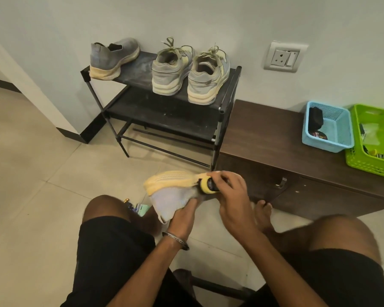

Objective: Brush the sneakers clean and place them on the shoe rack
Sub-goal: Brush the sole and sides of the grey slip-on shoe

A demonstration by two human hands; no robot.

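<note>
A grey knit sneaker [175, 196] with a pale yellow sole lies on its side between my knees, sole facing away. My left hand [183, 216] grips it near the heel opening. My right hand [231, 196] grips a small brush [206, 185] with a yellow head and presses it against the sneaker's side near the sole. On the black shoe rack [228, 94] by the wall, its matching grey sneaker [111, 58] stands at the top left. A laced grey pair [191, 72] stands on the top right.
A dark wooden cabinet [275, 140] stands right of the rack, bearing a blue basket [339, 129] and a green basket [377, 140]. Small items [138, 207] lie on the tiled floor by my left knee. A wall socket [284, 56] is above the cabinet.
</note>
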